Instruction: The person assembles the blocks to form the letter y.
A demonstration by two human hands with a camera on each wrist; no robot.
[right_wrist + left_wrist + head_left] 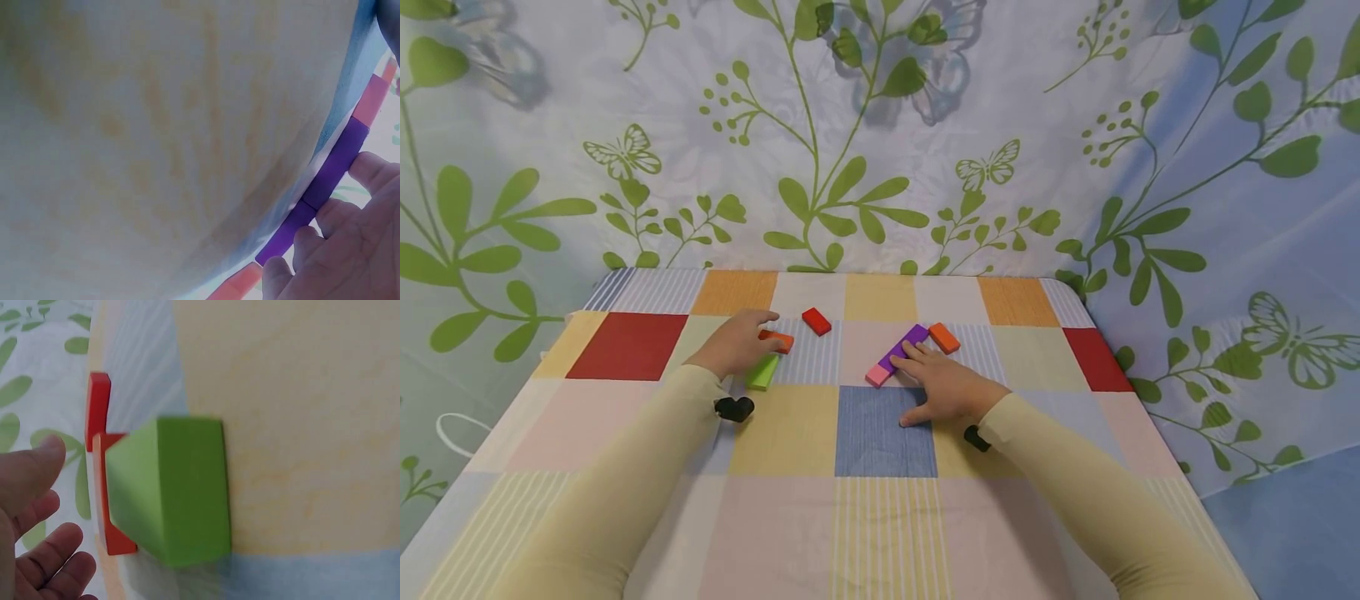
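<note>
My left hand (pixel 739 342) is over the left group of blocks, beside an orange block (pixel 783 342) and a lime-green block (pixel 763 373). Its thumb and fingers are spread apart in the left wrist view, with nothing between them. On the right, my right hand (pixel 951 385) lies palm down, its fingers reaching across a purple row (pixel 912 339). A seam in the right wrist view shows two purple blocks (pixel 337 164) end to end. A pink block (pixel 877 376) adjoins their near end. Another orange block (pixel 944 337) lies past the fingertips, by the row's far end.
A red block (pixel 816 322) lies farther back, between the two groups. The patchwork tablecloth (pixel 782 433) covers the table. Behind the table hangs a leaf-patterned curtain (pixel 700 167). Each wrist carries a small black device (pixel 734 408).
</note>
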